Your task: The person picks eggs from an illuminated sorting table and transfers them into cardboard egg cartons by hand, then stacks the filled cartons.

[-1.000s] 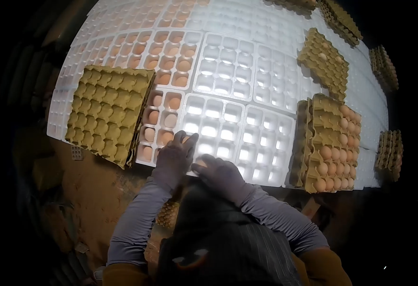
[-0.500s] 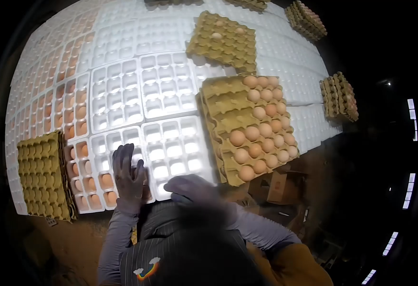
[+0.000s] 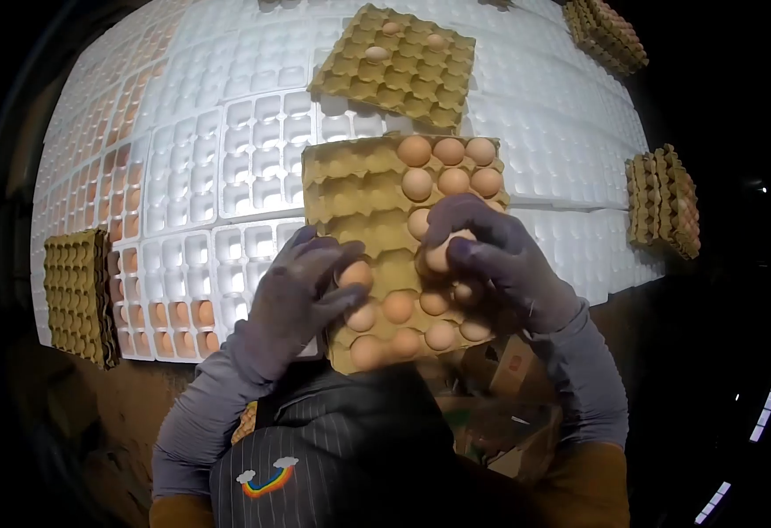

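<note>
My right hand (image 3: 504,264), gloved in grey-purple, has its thumb and fingers closed on a brown egg (image 3: 443,253) just above the cardboard egg tray (image 3: 350,194). At the tray's left edge, the fingers and thumb of my gloved left hand (image 3: 289,295) curl round another brown egg (image 3: 356,275). Whether that egg has left its pocket, I cannot tell. More eggs fill the tray's right side and its near rows, while bare pockets show at its upper left. Beside my left hand lies a white plastic egg tray (image 3: 177,264) with eggs in its near cells.
White plastic trays (image 3: 267,132) cover the surface, those at left holding eggs. A cardboard tray (image 3: 403,75) with three eggs lies beyond. Stacked cardboard trays (image 3: 76,295) stand at left, and egg-filled stacks (image 3: 663,202) at right. A cardboard box (image 3: 513,365) sits below the near edge.
Both hands have moved from the white trays to the cardboard tray of eggs and taken hold of eggs there. The view has shifted to the right.
</note>
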A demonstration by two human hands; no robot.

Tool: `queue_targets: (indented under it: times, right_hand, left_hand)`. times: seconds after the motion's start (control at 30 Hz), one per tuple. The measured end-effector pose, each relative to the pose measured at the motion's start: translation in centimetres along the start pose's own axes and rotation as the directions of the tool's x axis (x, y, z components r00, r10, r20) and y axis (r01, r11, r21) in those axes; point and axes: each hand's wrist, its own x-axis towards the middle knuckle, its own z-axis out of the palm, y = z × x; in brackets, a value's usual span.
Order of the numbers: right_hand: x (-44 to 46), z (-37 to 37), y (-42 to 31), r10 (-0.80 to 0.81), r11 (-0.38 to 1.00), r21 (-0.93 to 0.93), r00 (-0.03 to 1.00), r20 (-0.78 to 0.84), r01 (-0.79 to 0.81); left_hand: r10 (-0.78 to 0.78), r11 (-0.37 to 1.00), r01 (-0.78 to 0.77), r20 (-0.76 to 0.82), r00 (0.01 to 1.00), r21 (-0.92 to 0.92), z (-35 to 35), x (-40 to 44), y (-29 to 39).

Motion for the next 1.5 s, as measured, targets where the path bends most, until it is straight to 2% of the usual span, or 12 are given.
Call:
queue_targets:
  times: [0.13, 0.2, 0.37, 0.53, 0.63, 0.73, 0.87, 1.0, 1.07, 1.1, 1.27, 1.5]
  right_hand:
    - [0.0, 4.2, 0.1, -0.021, 0.403, -0.872, 0.955, 0.295, 0.278]
    - [0.0, 5.7, 1.9, -0.018, 0.039, -0.906, 0.907, 0.42, 0.421]
    - [0.5, -0.7, -0.6, 0.147, 0.971, -0.222, 0.947, 0.285, -0.084]
    - [-2.2, 1.6, -0.4, 0.055, 0.797, -0.554, 0.884, 0.464, 0.241]
    - [-4.2, 6.4, 3.7, -0.138, 0.22, -0.896, 0.922, 0.362, 0.385]
    - [-4.4, 6.8, 5.1, -0.176, 0.342, -0.892, 0.953, 0.246, 0.294]
    - [-5.4, 2.4, 3.7, -0.241, 0.882, -0.398, 0.968, 0.077, 0.251]
    - [-6.0, 1.5, 0.6, 0.211, 0.891, 0.402, 0.977, 0.043, -0.21]
    - [-5.5, 2.9, 1.4, 0.03, 0.988, 0.153, 0.999, -0.033, -0.025]
    - [-5.2, 3.8, -0.4, 0.12, 0.972, 0.209, 0.992, -0.028, -0.111]
    - [-1.7, 9.2, -1.4, 0.241, 0.854, 0.448, 0.964, 0.114, -0.266]
    - [9.3, 20.5, -3.1, 0.072, 0.985, -0.174, 0.947, 0.312, -0.018]
  left_hand:
    - [-0.447, 0.272, 0.177, 0.039, 0.894, -0.946, -2.3, -1.9, -0.5]
    - [-0.448, 0.688, 0.411, 0.095, 0.889, -0.598, -0.5, -2.5, -0.1]
    - [0.002, 0.833, -0.008, 0.011, 1.0, 0.554, 4.4, -3.3, 2.2]
    - [-0.179, 0.965, 0.173, -0.014, 0.984, -0.199, 1.8, -3.5, 0.1]
    - [-0.44, 0.551, 0.467, 0.234, 0.867, -0.692, -1.4, -4.5, 2.3]
    - [0.141, 0.989, -0.139, -0.053, 0.989, 0.055, 1.3, -5.2, 3.3]
    - [-0.003, 0.651, -0.041, 0.057, 0.998, 0.758, 6.4, -7.0, 4.3]
    - [-0.112, 0.89, 0.087, 0.03, 0.993, 0.448, 5.5, -7.1, 3.2]
    - [-0.161, 0.982, 0.159, -0.01, 0.987, -0.106, 3.1, -7.5, 0.7]
    - [-0.439, 0.503, 0.387, 0.157, 0.885, -0.773, 1.9, -7.8, 0.8]
    - [-0.268, -0.245, 0.025, 0.093, 0.959, -0.969, 0.6, -12.0, -6.8]
    - [-0.696, 0.639, 0.36, -0.313, 0.646, -0.68, -9.5, -20.7, -15.6]
